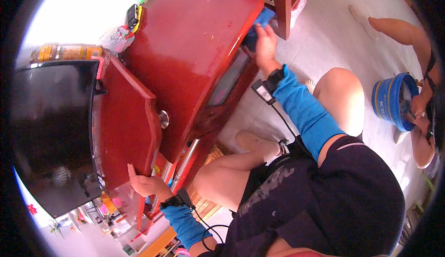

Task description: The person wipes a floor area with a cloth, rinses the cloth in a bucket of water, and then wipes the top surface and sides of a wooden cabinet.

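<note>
My right hand (267, 46) holds a blue cloth (263, 19) against the far end edge of a glossy red wooden cabinet (187, 34). Part of the cloth is hidden behind the cabinet's edge and my fingers. My left hand (147, 184) rests with its fingers apart on the near part of the lower red cabinet surface (125, 128) beside the television, holding nothing that shows. A round metal knob (163, 119) sits between the two red surfaces. Below the cabinet top, a glass panel (229, 83) shows in the front.
A black television (55, 135) stands at the left. A plastic bag (117, 38) and a black device (132, 15) lie along the cabinet's back edge. At the right, another person's hand (419, 105) is at a blue bucket (387, 100) on the floor. A dark wooden table leg (282, 15) stands beyond my right hand.
</note>
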A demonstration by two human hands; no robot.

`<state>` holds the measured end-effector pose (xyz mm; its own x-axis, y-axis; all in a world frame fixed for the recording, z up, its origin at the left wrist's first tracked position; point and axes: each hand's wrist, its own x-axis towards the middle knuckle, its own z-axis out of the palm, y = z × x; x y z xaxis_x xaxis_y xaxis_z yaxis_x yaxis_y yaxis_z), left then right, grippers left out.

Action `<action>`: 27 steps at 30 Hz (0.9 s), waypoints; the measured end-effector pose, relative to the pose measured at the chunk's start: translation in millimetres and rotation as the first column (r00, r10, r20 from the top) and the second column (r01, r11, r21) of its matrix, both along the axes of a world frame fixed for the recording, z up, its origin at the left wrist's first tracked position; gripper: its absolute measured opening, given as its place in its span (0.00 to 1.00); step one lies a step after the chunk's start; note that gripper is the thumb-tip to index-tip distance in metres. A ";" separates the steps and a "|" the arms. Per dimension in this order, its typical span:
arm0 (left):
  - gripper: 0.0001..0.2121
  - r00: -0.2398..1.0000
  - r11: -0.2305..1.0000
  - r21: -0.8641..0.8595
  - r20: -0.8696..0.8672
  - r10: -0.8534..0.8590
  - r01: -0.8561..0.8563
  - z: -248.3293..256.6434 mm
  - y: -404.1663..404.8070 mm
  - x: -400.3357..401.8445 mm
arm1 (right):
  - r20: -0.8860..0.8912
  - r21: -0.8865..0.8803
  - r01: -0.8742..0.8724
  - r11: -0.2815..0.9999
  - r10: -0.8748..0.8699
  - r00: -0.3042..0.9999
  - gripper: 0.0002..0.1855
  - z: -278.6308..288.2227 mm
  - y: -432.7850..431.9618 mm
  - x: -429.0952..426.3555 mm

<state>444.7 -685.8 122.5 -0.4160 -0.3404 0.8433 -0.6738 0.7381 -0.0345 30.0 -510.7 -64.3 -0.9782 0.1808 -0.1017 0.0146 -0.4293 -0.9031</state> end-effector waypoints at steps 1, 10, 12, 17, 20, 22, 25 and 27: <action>0.20 1.000 1.000 -0.005 0.012 -0.004 0.004 2.2 1.6 -0.5 | -0.219 0.157 0.171 0.973 -0.134 0.966 0.12 4.3 -17.0 4.3; 0.19 0.992 0.996 -0.076 0.113 0.047 -0.039 5.3 7.5 1.3 | 0.141 0.485 -0.120 0.866 0.058 0.988 0.20 -134.5 -14.8 22.4; 0.19 0.984 0.989 -0.144 0.173 0.045 -0.020 3.8 0.0 11.2 | 0.166 0.527 -0.235 0.817 0.172 0.971 0.18 -143.3 -13.6 23.9; 0.21 0.978 0.986 -0.146 0.184 0.102 -0.076 1.8 3.4 7.5 | 0.275 0.392 -0.249 0.886 0.146 0.950 0.14 -119.9 -14.0 23.9; 0.20 0.998 0.999 0.005 0.041 0.044 -0.044 3.0 6.5 9.6 | 0.265 0.267 -0.062 0.962 -0.011 0.964 0.12 -53.4 -24.8 37.6; 0.20 0.983 0.991 -0.015 0.132 0.132 -0.131 4.1 7.4 14.6 | 0.098 0.362 0.045 0.931 -0.086 0.991 0.13 -24.3 -32.6 40.1; 0.17 0.983 0.989 -0.092 0.134 0.130 -0.118 -0.8 -0.4 9.0 | -0.070 0.429 0.101 0.898 -0.078 0.994 0.10 17.6 -29.3 44.5; 0.18 0.989 0.992 -0.092 0.115 0.096 -0.085 1.6 -1.3 -0.8 | -0.165 0.312 0.155 0.938 -0.107 0.981 0.09 32.2 -31.5 51.9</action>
